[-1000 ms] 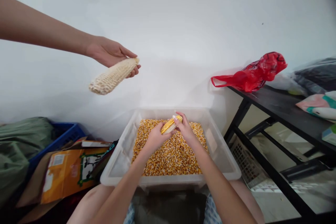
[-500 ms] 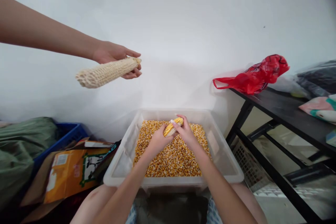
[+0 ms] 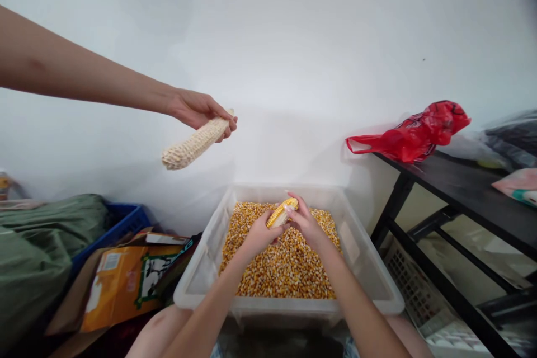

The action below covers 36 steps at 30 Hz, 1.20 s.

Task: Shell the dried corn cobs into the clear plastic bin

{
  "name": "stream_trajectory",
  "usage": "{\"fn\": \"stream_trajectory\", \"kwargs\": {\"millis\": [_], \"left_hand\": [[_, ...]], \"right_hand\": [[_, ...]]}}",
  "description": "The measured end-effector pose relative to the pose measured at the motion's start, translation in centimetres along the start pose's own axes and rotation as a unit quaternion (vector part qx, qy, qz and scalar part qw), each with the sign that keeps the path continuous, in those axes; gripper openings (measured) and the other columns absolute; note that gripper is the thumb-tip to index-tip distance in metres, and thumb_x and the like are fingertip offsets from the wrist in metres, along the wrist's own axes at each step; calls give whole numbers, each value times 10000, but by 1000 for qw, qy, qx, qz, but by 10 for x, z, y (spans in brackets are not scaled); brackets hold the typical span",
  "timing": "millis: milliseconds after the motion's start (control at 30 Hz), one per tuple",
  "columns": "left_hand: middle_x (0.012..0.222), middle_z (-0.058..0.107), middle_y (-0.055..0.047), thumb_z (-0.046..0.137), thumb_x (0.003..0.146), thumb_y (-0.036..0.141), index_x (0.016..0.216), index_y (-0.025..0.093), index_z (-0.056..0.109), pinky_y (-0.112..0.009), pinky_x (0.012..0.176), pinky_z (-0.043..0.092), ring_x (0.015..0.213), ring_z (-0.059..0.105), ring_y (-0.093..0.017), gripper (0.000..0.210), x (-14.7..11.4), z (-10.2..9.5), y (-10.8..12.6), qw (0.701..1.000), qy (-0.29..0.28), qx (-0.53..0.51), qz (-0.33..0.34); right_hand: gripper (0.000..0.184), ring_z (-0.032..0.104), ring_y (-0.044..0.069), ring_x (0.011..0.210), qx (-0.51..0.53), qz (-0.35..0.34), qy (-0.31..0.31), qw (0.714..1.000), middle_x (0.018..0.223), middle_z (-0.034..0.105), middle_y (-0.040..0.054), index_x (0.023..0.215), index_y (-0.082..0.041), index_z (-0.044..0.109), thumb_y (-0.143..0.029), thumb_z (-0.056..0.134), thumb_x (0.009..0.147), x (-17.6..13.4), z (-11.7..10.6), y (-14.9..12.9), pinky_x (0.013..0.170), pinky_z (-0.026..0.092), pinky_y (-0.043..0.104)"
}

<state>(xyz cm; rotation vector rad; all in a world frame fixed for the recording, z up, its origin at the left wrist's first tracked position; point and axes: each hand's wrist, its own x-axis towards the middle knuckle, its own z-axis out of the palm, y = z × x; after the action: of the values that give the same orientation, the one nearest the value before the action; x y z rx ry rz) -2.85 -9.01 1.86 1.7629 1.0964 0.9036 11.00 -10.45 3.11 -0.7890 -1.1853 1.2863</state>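
Note:
Above a bed of loose corn kernels (image 3: 289, 271), I hold a partly stripped corn cob (image 3: 279, 215) between both hands. My left hand (image 3: 262, 235) is closed round its lower left end. At the upper right, my right hand (image 3: 305, 222) grips it with the thumb against the cob. Yellow kernels still cover one side, while a pale bare patch faces me. The kernels lie in a translucent white plastic tub (image 3: 188, 274) in front of my knees. At the upper left, another person's hand (image 3: 205, 112) holds a bare, kernel-free cob (image 3: 195, 145), tilted downward.
A black table (image 3: 457, 179) with a red plastic bag (image 3: 419, 134) stands on the right, a plastic basket (image 3: 413, 282) beneath it. Flattened cardboard (image 3: 121, 279), a blue crate (image 3: 130, 218) and green cloth (image 3: 46, 235) lie left. A white wall rises behind the tub.
The other person's bare cob has shifted right and down, and that hand's fingers have closed more around its end. My hands have turned the partly stripped cob to a steeper tilt. The view has shifted slightly.

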Motion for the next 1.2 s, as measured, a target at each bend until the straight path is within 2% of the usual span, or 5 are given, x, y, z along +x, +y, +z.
{"fn": "stream_trajectory", "kwargs": {"millis": [167, 533, 833, 1100, 1200], "left_hand": [[779, 595, -36, 567, 668, 391, 903, 162, 511, -246, 600, 409, 672, 554, -146, 333, -3, 8, -2, 986, 75, 139, 54], [677, 512, 18, 553, 669, 439, 870, 184, 407, -183, 373, 397, 425, 481, -70, 356, -3, 11, -9, 999, 0, 28, -18], [696, 529, 7, 567, 656, 461, 903, 173, 434, -189, 398, 398, 450, 488, -74, 402, -2, 11, -7, 999, 0, 25, -23], [834, 608, -56, 561, 654, 478, 934, 164, 537, -284, 679, 420, 755, 566, -188, 421, -5, 11, 2, 987, 62, 139, 44], [841, 595, -49, 582, 642, 441, 947, 169, 532, -263, 620, 434, 701, 561, -166, 412, -2, 12, 0, 995, 50, 83, 19]], "right_hand": [[401, 515, 112, 615, -30, 8, 173, 984, 733, 524, -7, 997, -231, 415, -482, 534, 707, 7, 7, 16, 509, 423, 203], [359, 482, 97, 574, -74, -11, 113, 991, 671, 475, -35, 963, -235, 407, -485, 507, 726, 5, -2, 18, 519, 401, 203], [357, 502, 94, 607, -68, -21, 100, 992, 755, 520, -21, 984, -239, 426, -462, 520, 722, 5, -4, 19, 540, 416, 202], [378, 517, 113, 588, -20, 34, 187, 982, 719, 542, -7, 855, -210, 459, -522, 552, 664, 12, -2, 16, 482, 396, 198], [369, 514, 115, 587, -17, 20, 191, 981, 709, 541, -7, 836, -206, 447, -487, 589, 644, 12, 0, 18, 507, 409, 208]]}}
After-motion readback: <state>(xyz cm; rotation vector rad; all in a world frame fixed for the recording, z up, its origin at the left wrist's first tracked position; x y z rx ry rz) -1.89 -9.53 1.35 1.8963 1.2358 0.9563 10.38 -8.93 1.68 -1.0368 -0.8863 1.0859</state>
